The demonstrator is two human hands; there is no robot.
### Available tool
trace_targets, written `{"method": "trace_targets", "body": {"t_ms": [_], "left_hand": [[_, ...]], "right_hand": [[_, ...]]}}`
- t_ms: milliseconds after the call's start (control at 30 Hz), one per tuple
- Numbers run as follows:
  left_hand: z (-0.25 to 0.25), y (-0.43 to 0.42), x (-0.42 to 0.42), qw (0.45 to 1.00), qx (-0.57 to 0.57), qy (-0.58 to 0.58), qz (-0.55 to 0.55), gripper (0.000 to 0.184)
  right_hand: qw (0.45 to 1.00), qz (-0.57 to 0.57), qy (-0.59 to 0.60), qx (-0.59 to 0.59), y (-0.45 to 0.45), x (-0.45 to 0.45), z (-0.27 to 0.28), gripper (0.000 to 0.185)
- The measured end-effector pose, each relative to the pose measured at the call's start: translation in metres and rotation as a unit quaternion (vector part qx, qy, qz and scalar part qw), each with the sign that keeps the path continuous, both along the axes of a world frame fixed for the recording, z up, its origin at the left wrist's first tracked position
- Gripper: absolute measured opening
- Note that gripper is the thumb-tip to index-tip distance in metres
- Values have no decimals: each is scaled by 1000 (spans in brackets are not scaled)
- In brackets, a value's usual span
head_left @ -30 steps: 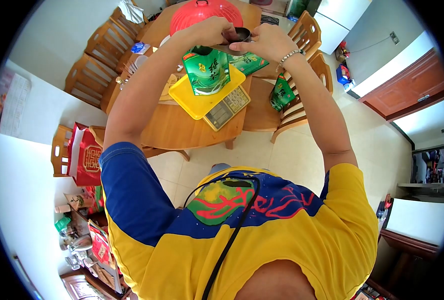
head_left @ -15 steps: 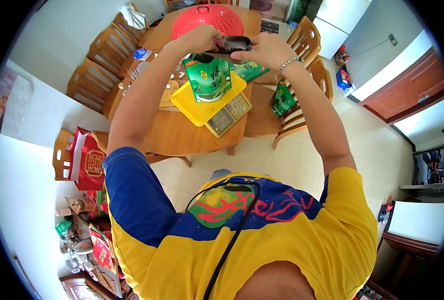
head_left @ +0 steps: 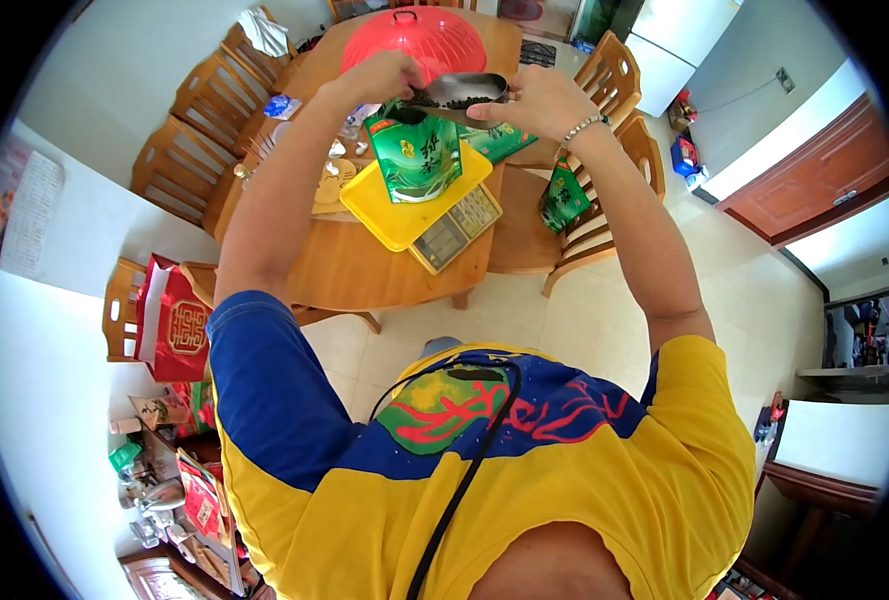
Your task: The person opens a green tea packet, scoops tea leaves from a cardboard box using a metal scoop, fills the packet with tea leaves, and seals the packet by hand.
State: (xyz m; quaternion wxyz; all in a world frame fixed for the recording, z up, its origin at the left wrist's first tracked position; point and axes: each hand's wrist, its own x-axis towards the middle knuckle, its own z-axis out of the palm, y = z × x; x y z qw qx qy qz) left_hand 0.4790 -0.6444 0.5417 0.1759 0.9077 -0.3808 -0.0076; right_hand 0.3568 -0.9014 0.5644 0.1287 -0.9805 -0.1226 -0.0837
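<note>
My right hand (head_left: 537, 102) is closed on the handle end of a metal scoop (head_left: 470, 88). Dark loose tea leaves (head_left: 457, 103) lie along the scoop's near side. Its left tip is over the mouth of a green tea bag (head_left: 420, 160), which stands upright on the yellow tray (head_left: 393, 228) of a scale (head_left: 457, 232). My left hand (head_left: 393, 75) is at the scoop's tip and the bag's top edge, fingers curled together. What those fingers pinch, if anything, is hidden.
Another green bag (head_left: 505, 142) lies behind on the wooden table (head_left: 340, 268), and one more green bag (head_left: 563, 197) is on a chair at the right. A red mesh food cover (head_left: 415, 42) stands beyond my hands. Wooden chairs (head_left: 180, 165) line the left side.
My left hand has shifted left, its fingers leaving the scoop's inside. The scoop has tipped a little, showing more of its inside and the leaves. The bag has stayed in place.
</note>
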Motion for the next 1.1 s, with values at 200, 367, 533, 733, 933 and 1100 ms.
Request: {"method": "trace_targets", "body": {"t_ms": [200, 367, 533, 733, 933, 1100], "left_hand": [[-4, 3, 3, 997, 24, -72, 1, 23], [15, -16, -13, 994, 39, -103, 9, 26], [28, -39, -37, 997, -37, 16, -71, 30], [27, -52, -43, 989, -50, 68, -120, 33], [18, -48, -34, 992, -19, 54, -109, 26], [13, -36, -26, 997, -26, 20, -76, 23]], "right_hand": [[1000, 11, 24, 0, -2, -3, 6, 82], [1000, -1, 16, -23, -2, -1, 4, 84], [1000, 11, 19, 3, 0, 1, 1, 82], [999, 2, 33, 10, 4, -6, 11, 78], [1000, -2, 12, 3, 2, -8, 15, 81], [999, 12, -37, 4, 1, -8, 16, 77]]}}
